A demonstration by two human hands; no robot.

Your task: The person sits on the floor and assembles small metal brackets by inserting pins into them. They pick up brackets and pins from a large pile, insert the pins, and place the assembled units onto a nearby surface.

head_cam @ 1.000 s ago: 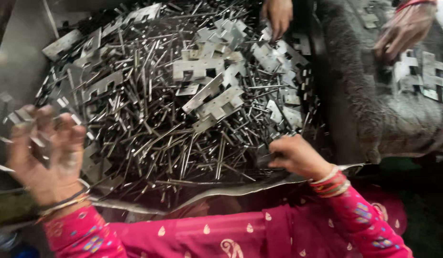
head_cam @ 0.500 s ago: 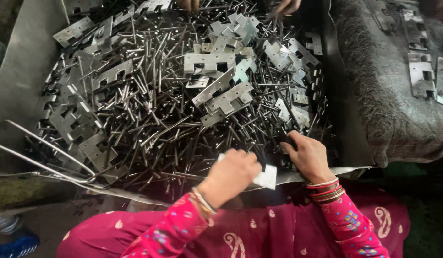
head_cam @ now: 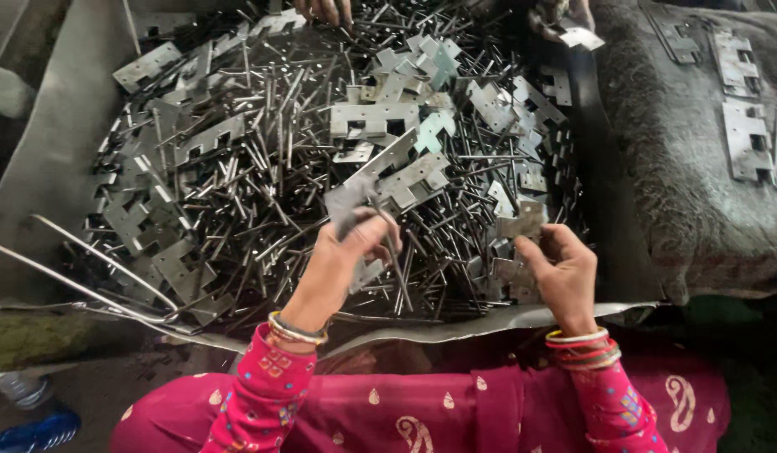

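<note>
l hand [head_cam: 342,252] has come off the pile w/ a hinge leaf [head_cam: 348,204] and pin [head_cam: 394,260] pinched, r hand [head_cam: 564,268] now clamped on another leaf [head_cam: 522,222] just above the pile's [head_cam: 262,184] near edge.

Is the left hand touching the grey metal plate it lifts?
Touching. The head view shows the left hand with fingers closed around the grey metal plate.

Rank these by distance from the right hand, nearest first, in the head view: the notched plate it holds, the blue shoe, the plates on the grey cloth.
1. Notched plate: in the right hand itself.
2. Plates on the grey cloth: upper right.
3. Blue shoe: far bottom left.
</note>
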